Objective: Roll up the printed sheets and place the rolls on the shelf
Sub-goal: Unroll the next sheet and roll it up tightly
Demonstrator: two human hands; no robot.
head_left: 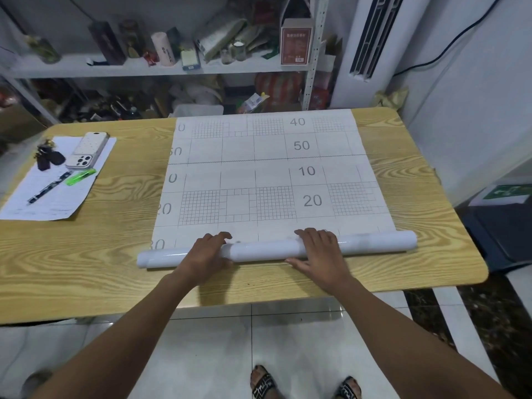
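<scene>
Step in hand: rolling the sheet, early on. Your left grip (207, 250) and right grip (319, 250) both sit on the roll (264, 249), fingers curved over its top and thumbs on the near side, so each is grasping the roll, neither released. The roll lies across the tabletop (86, 254) near its front edge, lower centre of the frame, and looks a bit skewed (right end higher in the frame than the left). The unrolled printed sheet (267, 174) lies flat from the roll to the far edge, mid-frame, so I'd judge most of it is yet to wind. Next move calls for pushing the roll away from you with even pressure on both sides. Correct the skew or it may telescope. The shelf (121, 71) runs across the top left of the frame and is crowded, so you'll need a gap there.
</scene>
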